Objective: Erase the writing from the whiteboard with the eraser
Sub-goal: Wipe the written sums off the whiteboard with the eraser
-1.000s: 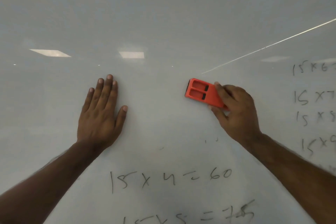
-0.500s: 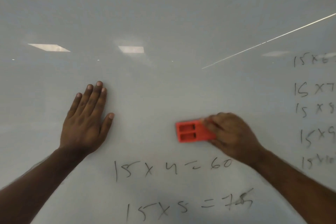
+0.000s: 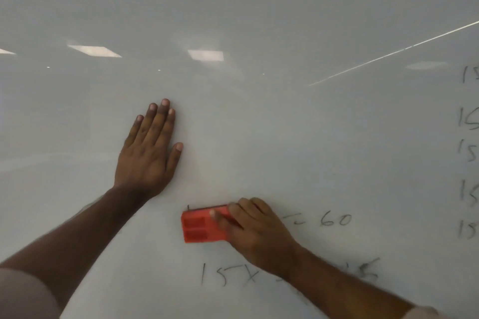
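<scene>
The whiteboard (image 3: 259, 8) fills the head view. My right hand (image 3: 255, 233) grips an orange eraser (image 3: 201, 225) and presses it flat on the board over the left part of a handwritten line, of which only "= 60" (image 3: 325, 220) still shows to the right of the hand. Below it runs another line, "15 x" (image 3: 228, 277), its end smudged and partly hidden by my right forearm. My left hand (image 3: 150, 153) lies flat on the board, fingers spread, up and to the left of the eraser.
A column of handwritten "15" lines (image 3: 467, 153) runs down the board's right edge, cut off by the frame. Ceiling lights reflect in the upper board. A thin bright streak (image 3: 394, 53) crosses the upper right.
My right hand has moved the eraser down and left onto the "15 x 4 = 60" line, covering its left part. My left hand stays flat on the board.
</scene>
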{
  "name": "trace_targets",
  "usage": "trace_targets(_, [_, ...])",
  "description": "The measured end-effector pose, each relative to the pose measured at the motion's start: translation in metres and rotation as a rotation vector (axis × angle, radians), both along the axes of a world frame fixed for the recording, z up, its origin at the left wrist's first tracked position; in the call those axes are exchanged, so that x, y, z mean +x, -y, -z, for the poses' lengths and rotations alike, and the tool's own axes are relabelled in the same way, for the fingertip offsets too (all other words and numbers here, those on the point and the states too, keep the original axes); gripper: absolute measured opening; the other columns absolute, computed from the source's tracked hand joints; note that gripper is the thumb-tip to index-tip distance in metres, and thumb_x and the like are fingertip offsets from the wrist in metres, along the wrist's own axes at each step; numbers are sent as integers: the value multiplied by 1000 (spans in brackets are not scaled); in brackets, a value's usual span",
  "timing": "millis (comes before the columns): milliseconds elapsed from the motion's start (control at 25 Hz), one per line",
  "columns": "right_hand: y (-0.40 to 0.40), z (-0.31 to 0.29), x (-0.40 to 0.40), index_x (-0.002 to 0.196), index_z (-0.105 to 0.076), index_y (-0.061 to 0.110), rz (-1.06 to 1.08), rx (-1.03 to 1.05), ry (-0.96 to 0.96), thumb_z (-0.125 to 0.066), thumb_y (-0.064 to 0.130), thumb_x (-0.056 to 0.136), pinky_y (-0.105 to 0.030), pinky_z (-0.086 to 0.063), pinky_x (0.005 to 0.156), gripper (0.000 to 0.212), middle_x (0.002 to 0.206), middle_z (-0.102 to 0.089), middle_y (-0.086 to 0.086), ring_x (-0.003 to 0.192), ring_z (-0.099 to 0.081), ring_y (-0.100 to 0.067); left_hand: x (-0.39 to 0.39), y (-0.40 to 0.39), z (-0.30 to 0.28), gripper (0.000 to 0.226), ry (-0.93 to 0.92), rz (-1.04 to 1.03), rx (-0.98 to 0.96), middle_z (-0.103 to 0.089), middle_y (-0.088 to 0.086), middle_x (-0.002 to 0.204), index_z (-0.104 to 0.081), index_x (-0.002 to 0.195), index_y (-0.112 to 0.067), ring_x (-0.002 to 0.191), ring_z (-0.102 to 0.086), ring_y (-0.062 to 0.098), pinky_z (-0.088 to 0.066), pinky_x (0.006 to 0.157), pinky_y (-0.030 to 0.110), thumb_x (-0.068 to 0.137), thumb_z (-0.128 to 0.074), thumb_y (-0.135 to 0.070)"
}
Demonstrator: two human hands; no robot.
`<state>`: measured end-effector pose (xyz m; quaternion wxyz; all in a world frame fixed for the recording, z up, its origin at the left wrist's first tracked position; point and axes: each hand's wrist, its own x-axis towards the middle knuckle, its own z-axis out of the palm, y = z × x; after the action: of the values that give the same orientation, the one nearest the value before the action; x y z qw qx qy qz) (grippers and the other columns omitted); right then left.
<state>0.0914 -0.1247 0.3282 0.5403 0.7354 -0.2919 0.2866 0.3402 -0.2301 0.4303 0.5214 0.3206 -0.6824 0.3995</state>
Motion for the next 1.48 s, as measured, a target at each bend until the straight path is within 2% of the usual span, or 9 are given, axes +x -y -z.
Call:
trace_targets(160, [-1,-17,-22,131,-61,16,9,-5,-291,-62,20,95,-36,-46,81,36,103,-64,-5,89,-57,-24,4,1,6,66,4,-16,-26,-21,13,169,-26,159,1,158,-19,29,-12,130,40,106,-32,-37])
trace_targets(400, [18,-32,18,141,-52,12,-4,-91,302,-60,31,96,-42,-42,84,50,106,-60,-12,92,-55,-31,7,9,10,62,10,-10,-48,-18,12,170,-24,161,-1,160,-12,24,-10,131,39,108,-30,-33])
trace_targets(600, [9,24,-3,141,-51,12,-11,-13,-131,-64,15,92,-41,-45,88,50,108,-57,-10,94,-56,-30,9,9,12,61,-3,4,-53,-18,10,170,-25,161,-2,160,-13,24,-10,131,39,108,-32,-31])
trace_targets(680, [-3,20,-33,139,-53,11,-4,3,-203,-64,14,93,-40,-45,88,48,109,-55,-10,94,-55,-29,9,8,14,61,-10,3,-45,-18,10,170,-25,161,-2,160,-11,22,-10,131,38,108,-32,-31])
trace_targets(840, [-22,-39,-79,135,-56,10,29,-65,86,-65,29,94,-43,-46,79,46,105,-60,-14,91,-53,-32,2,7,21,61,-69,6,1,-17,9,171,-23,162,-3,160,-11,22,-8,131,38,108,-31,-30])
trace_targets(1000, [-18,-65,-70,140,-53,12,45,-107,442,-66,33,90,-43,-41,85,56,105,-58,-12,94,-54,-31,-8,2,31,60,-160,39,52,-17,10,171,-24,161,-3,160,-10,22,-7,131,39,107,-31,-29])
trace_targets(1080, [-16,-31,-59,141,-52,12,45,-45,354,-66,31,91,-43,-42,86,55,107,-59,-11,95,-57,-33,-12,0,40,62,-183,47,77,-14,11,171,-22,162,-2,160,-8,24,-8,131,41,107,-32,-30])
trace_targets(1240, [-39,32,-100,136,-58,14,113,27,-41,-65,22,93,-42,-46,88,44,105,-64,-11,91,-61,-31,-4,0,58,66,-134,30,102,-11,11,171,-20,162,-1,161,-1,20,-5,131,38,106,-31,-35])
trace_targets(1480, [-61,-26,-154,137,-54,12,225,-72,386,-67,31,89,-45,-45,90,54,113,-63,-15,99,-61,-38,0,3,82,67,-118,45,75,-12,12,172,-17,162,-2,161,-5,25,-6,131,41,105,-33,-34])
